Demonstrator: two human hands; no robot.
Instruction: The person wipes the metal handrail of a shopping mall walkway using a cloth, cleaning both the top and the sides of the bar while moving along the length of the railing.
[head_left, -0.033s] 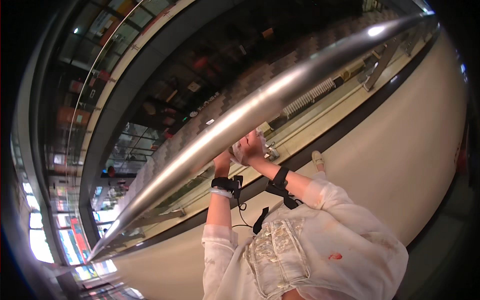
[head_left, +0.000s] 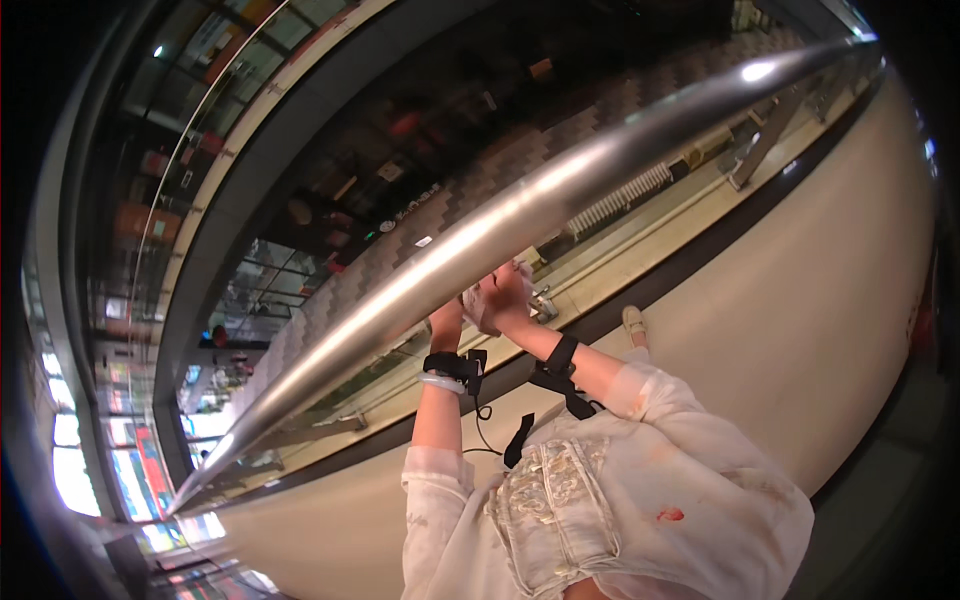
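Both my arms reach forward to a thick round metal handrail [head_left: 440, 265]. Beneath its near side, my right hand [head_left: 507, 296] is closed on a crumpled pale cloth [head_left: 478, 317], which looks thin and soft; whether it is fabric or tissue I cannot tell. My left hand [head_left: 447, 322] is just to the left, close to the cloth, with its fingers hidden behind the rail and the cloth. A black strap [head_left: 447, 365] and a pale bangle [head_left: 440, 382] circle my left wrist, and another black strap [head_left: 562, 354] is round my right wrist.
Glass panels with metal brackets [head_left: 541, 303] stand below the rail, along a dark floor border [head_left: 640, 298]. Beyond lies a drop to a lower level with patterned paving [head_left: 425, 222]. My light shoe [head_left: 634, 320] rests on the beige floor [head_left: 770, 290].
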